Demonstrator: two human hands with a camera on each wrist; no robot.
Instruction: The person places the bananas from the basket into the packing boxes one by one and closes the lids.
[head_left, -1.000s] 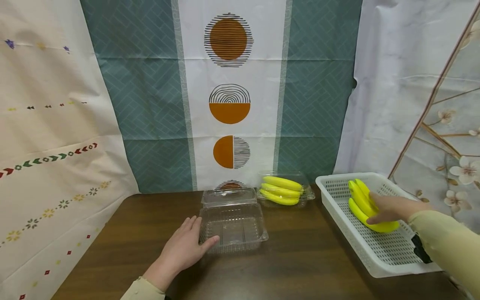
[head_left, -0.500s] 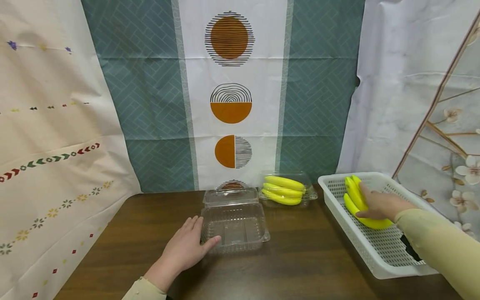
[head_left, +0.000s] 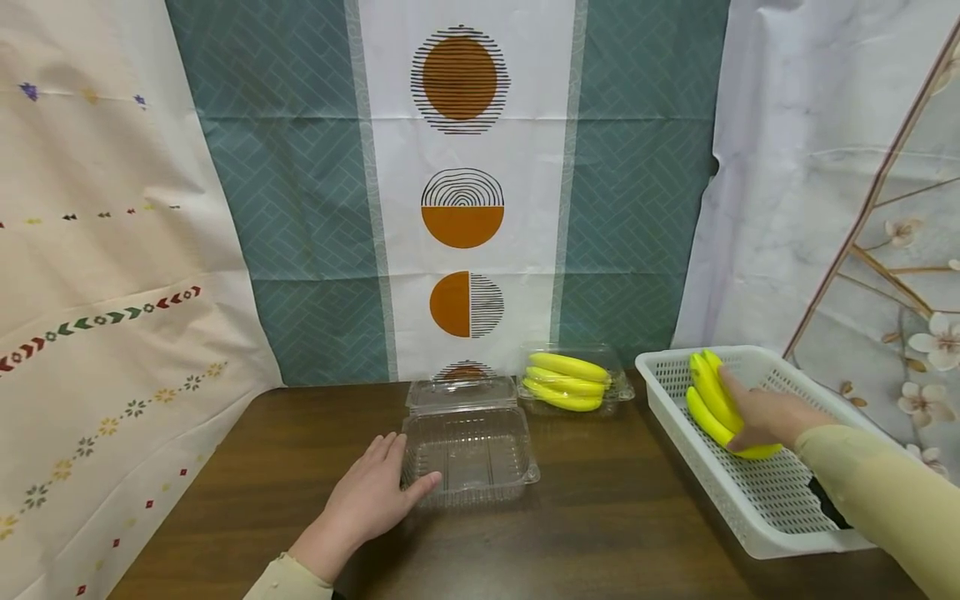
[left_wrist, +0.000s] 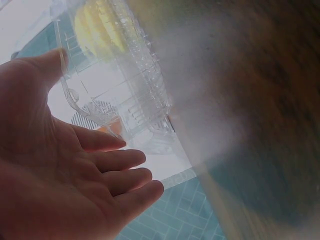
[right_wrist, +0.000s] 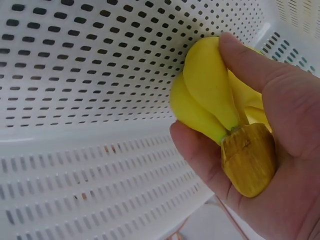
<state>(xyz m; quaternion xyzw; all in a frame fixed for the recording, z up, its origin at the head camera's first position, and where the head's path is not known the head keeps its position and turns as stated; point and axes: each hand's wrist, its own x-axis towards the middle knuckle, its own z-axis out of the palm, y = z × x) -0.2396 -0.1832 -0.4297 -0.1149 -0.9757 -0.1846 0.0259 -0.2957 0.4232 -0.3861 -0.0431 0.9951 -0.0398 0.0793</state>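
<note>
Inside the white basket (head_left: 802, 542) at the right, my right hand (head_left: 768, 414) grips a bunch of yellow bananas (head_left: 712, 396). In the right wrist view, my thumb lies over the bananas (right_wrist: 207, 75) and the fingers wrap beneath, with the brown stem end against my palm. My left hand (head_left: 367, 500) lies with extended fingers at the left side of a clear plastic clamshell container (head_left: 468, 458), whose lid is folded back. The left wrist view shows my thumb by the container's rim and the fingers straight beside it, holding nothing.
Behind and right of the opened container stands a second clear clamshell (head_left: 625, 388) with bananas (head_left: 566, 387) inside, its lid down. Everything rests on a dark wooden table (head_left: 600, 533). Patterned cloths hang behind and at both sides.
My right hand and the bananas have shifted slightly left within the basket, and my right thumb has moved in around the bunch. My left hand and the clamshell have stayed put.
</note>
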